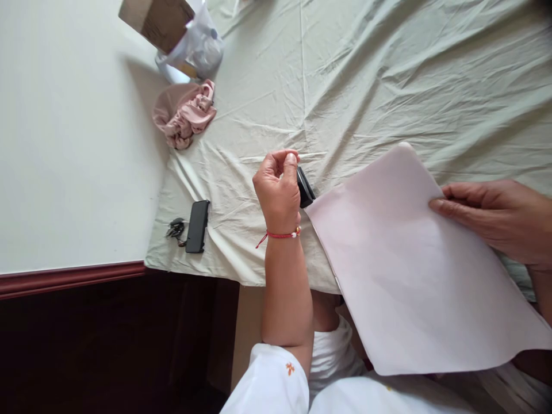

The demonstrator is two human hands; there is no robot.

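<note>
Pale pinkish-white sheets of paper (405,270), apparently a thin stack, slant over the front edge of the table and my lap. My right hand (495,215) grips their right side, thumb on top and fingers underneath. My left hand (278,184) is closed, with its thumb against the curled index finger; what it pinches, if anything, is hidden. Beside that hand's thumb lies a glossy black object (306,188), partly covered by the hand. It sits at the upper left corner of the paper and cannot be fully made out.
A wrinkled pale green cloth (267,92) covers the table. At left lie a black phone (198,226) and a coiled black cable (176,228). Further back are a crumpled pink cloth (185,114), a plastic bag (200,49) and a cardboard box (159,23) near the wall (64,126).
</note>
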